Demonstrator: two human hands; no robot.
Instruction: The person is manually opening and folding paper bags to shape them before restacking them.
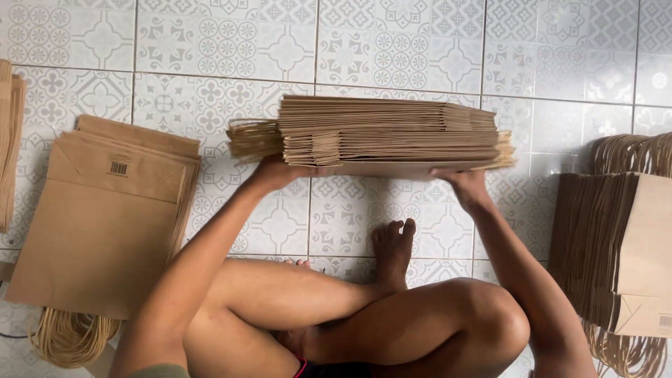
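A thick stack of flat brown paper bags (381,133) is raised on its edge above the patterned tile floor, twine handles sticking out at its left and right ends. My left hand (280,170) grips the stack's underside near the left end. My right hand (463,180) grips the underside near the right end. Both arms reach forward over my crossed bare legs (364,308).
A pile of flat brown bags (105,217) lies on the floor at left, its handles toward me. Another bag stack (616,245) stands at right with handles above and below. More bags show at the far left edge (8,140). Patterned tile floor (280,42) surrounds everything.
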